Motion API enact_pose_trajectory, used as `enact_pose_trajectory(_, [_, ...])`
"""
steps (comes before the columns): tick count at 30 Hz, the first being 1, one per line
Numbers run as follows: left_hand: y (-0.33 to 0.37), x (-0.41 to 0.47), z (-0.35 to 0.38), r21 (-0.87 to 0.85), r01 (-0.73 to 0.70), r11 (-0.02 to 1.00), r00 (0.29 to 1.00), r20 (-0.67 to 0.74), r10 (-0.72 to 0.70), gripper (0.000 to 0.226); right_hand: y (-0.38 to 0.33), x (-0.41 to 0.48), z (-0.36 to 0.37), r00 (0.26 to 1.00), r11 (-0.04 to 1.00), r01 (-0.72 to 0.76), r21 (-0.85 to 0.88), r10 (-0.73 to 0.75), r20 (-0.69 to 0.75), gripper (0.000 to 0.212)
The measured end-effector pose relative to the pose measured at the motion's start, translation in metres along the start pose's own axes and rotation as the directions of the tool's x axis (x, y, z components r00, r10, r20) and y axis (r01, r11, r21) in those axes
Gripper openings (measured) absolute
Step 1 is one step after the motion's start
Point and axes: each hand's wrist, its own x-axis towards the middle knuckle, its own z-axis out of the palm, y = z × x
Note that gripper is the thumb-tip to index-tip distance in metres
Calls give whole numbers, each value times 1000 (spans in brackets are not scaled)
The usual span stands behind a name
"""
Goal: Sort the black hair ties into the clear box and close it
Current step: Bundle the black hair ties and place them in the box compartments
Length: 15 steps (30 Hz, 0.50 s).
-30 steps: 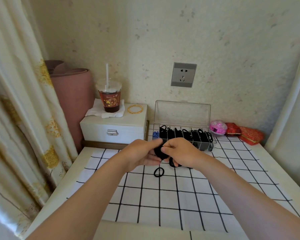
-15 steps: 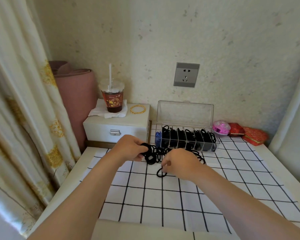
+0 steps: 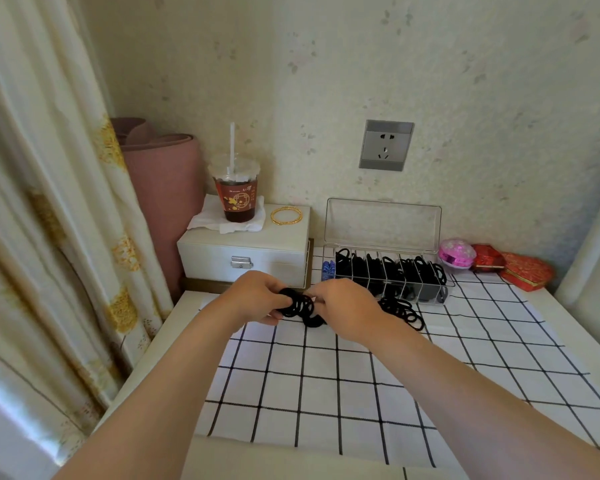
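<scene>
**Tie bundle gripped by both hands; open box lies ahead-right**

- A bundle of black hair ties [image 3: 297, 304] is held just above the checked cloth [image 3: 326, 393] on the bench [image 3: 174, 341].
- The left hand [image 3: 257, 299] is clamped round the bundle's left end, fingers curled.
- The right hand [image 3: 347, 310] is curled onto the right end. Its fingertips are mostly hidden, so the exact pinch can't be confirmed.
- The rings are stacked side by side, with the stack axis running left-right between the hands.
- More loose hair ties [image 3: 402, 311] are piled on the cloth just beside the right hand, between it and the box.
- The clear box [image 3: 388, 271] sits against the wall, beyond and to the right of both hands. Its lid [image 3: 383, 221] is stood open at the back.
- The box's long axis runs left-right, and it is split by dividers into narrow slots. Most slots already hold ties.

Judgement: the right hand is nearer the box, so a forward-right carry is called for. The stack would likely be turned to drop between the dividers. The sort is not finished, and lid closure is not yet due.
</scene>
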Motion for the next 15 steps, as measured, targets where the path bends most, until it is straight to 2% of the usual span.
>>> enact_pose_trajectory(3, [-7, -4, -9, -6, 11, 1000, 1000, -10, -11, 14, -8, 11, 10, 998, 975, 45, -217, -34, 55, 20])
enact_pose_trajectory(5, [-10, -7, -14, -9, 10, 1000, 1000, -7, -10, 13, -12, 20, 12, 993, 958, 10, -287, 23, 113, 16])
enact_pose_trajectory(10, [-17, -9, -22, -15, 8, 1000, 1000, 7, -7, 17, -16, 31, 5, 932, 958, -71, -280, 164, 324, 30])
enact_pose_trajectory(15, [-13, -10, -19, -19, -3, 1000, 1000, 20, 4, 18, -15, 12, -13, 935, 965, -21, -261, 112, 336, 27])
